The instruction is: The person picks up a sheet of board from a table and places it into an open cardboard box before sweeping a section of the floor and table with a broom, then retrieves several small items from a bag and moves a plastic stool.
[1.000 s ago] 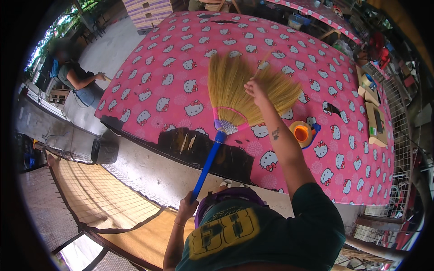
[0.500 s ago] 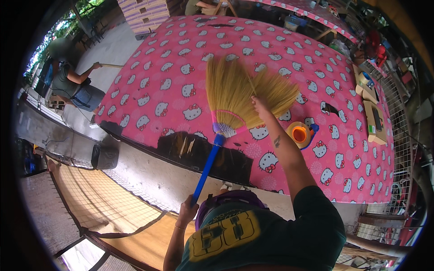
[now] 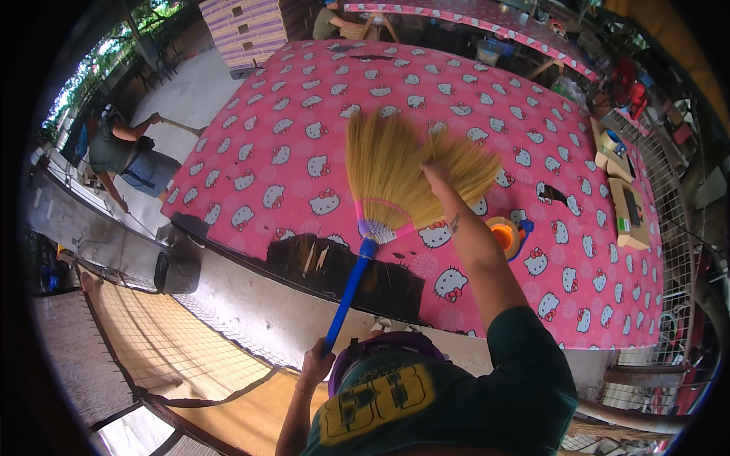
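A broom with a fan of yellow straw bristles lies over the pink patterned table cover. Its blue handle slants down past the table's near edge. My left hand is wrapped round the lower end of that handle. On the right half of the fan, my right hand is closed on the bristles, its fingertips partly hidden. Pink and purple binding joins straw to handle. Beside my right forearm sits a roll of tape with an orange core and a blue part at its side.
Torn cover bares a dark surface at the near edge. Cardboard pieces lie at the right. At far left a person holds a long stick beside a dark bin. Another person is behind the table, near stacked purple-and-cream blocks.
My right hand has shifted slightly down the bristles, and the thin stalk rising from it no longer shows. The person at left has lowered one arm. The view has tilted a little.
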The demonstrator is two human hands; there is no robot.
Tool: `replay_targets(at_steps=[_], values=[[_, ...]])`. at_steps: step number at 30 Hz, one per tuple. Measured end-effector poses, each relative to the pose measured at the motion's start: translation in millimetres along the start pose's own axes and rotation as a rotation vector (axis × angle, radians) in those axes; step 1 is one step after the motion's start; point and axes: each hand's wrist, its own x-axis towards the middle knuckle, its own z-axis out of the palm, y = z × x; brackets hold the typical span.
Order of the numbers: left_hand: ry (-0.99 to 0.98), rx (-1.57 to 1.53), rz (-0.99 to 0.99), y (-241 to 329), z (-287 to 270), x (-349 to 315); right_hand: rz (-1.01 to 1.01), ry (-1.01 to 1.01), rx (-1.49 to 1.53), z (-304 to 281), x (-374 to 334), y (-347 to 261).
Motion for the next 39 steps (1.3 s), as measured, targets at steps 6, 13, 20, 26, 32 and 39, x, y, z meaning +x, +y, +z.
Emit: replay_targets(at_steps=[6,13,20,26,32,39], values=[[0.017,0.019,0.021,1,2,0,0.24,0.018,0.145,5,26,-4],[0.022,0.0,0.043,0,8,2,-0.033,0.01,0.62,-5,17,10],[-0.013,0.022,0.025,0,0,1,0.051,-0.039,0.448,3,-27,3],[-0.005,0.034,0.02,1,-4,1,0.174,-0.16,0.669,2,-21,18],[0.006,-0.003,0.02,-5,-1,10,0.141,-0.146,0.645,-8,-23,12],[0.511,0.201,0.139,71,-106,13,-0.115,0.104,1.118,-86,-45,-33]])
